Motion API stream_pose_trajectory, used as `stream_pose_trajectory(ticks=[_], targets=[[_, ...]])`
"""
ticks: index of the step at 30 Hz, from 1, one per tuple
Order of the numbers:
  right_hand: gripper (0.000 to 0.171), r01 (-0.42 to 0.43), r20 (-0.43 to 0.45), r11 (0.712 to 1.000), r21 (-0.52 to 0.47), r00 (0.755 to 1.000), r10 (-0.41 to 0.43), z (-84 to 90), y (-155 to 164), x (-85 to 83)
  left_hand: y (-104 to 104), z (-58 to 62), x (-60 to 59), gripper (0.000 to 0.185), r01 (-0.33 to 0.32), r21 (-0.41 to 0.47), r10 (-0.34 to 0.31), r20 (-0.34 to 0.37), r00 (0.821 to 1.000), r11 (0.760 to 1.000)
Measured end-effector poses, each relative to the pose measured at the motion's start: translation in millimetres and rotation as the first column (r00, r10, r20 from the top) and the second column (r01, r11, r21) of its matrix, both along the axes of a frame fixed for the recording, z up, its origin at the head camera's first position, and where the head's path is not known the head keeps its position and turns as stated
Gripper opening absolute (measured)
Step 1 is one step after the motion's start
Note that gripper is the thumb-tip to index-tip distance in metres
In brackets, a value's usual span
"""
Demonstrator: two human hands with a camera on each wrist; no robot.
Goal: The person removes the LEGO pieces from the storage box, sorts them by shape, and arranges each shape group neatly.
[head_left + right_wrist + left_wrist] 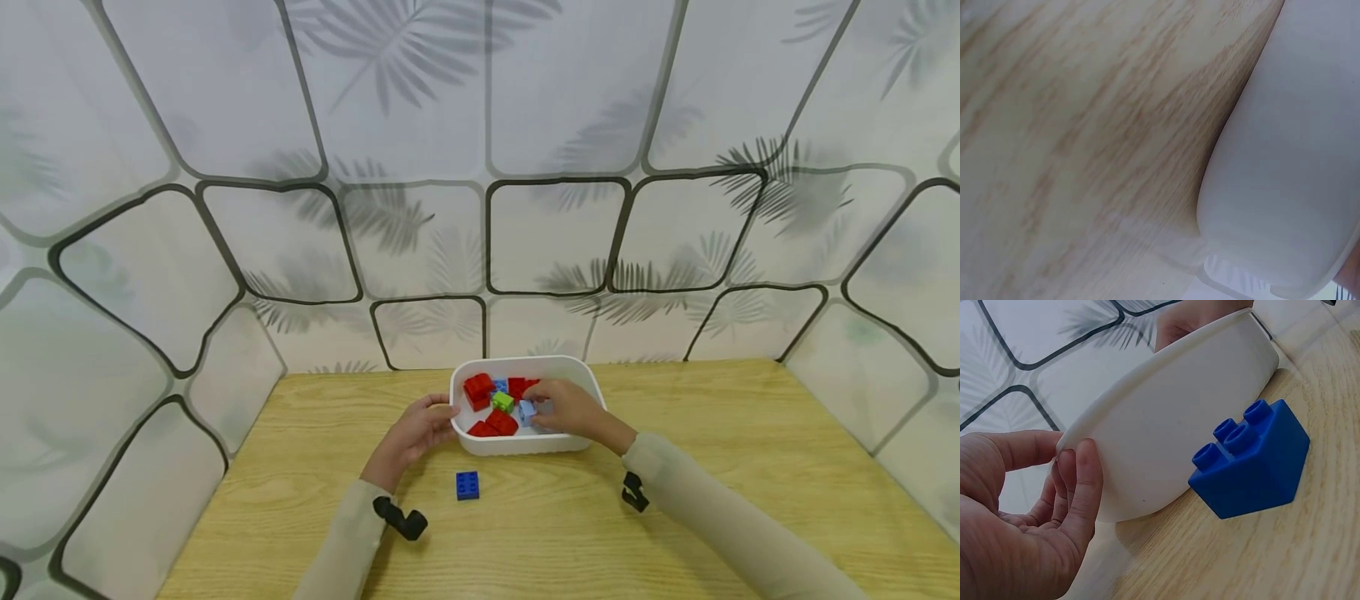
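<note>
A white bin [525,364] stands on the wooden table and holds several red bricks [477,389], a green brick [503,402] and light blue ones. My left hand [441,414] grips the bin's left end, thumb at the rim and fingers on the outer wall. The left wrist view shows the same hand [1071,453] on the bin [1197,425]. My right hand [537,408] reaches into the bin, and its fingertips pinch a light blue brick [527,412]. A dark blue brick [467,485] lies on the table in front of the bin, close beside its wall [1250,464].
The table [735,467] sits in a nook of patterned white curtain walls at the back and both sides. In the right wrist view only the bin's outer wall [1297,156] and the wood grain [1085,125] show.
</note>
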State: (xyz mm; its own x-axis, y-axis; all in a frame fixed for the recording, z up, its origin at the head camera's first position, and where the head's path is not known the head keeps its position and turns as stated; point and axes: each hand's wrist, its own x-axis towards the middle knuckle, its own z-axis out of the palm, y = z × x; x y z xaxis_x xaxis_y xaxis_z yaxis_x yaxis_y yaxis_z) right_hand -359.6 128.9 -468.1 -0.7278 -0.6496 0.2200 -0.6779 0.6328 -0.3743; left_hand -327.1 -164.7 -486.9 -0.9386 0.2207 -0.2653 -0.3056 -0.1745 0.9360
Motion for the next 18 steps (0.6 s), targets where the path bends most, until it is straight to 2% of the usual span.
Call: stream_pose_trajectory(ticks=[4,11,18], targets=[[0.031,-0.001,0.016,1.0,0.006,1.0,0.001,0.5,-0.3,-1.2,-0.8,1.5,0.8,0.041,-0.002,-0.001,0.002,-0.002,1.0,1.0],[0.025,-0.002,0.021,1.0,-0.007,1.0,0.002,0.3,-1.1,-2.9,-3.8,3.5,4.6,0.038,0.032,0.045,-0.03,-0.047,0.998,0.998],[0.025,-0.003,-0.008,0.999,-0.05,1.0,0.002,-1.2,0.6,-2.2,-1.5,0.3,1.3,0.044,0.015,0.001,-0.015,-0.016,1.0,1.0]])
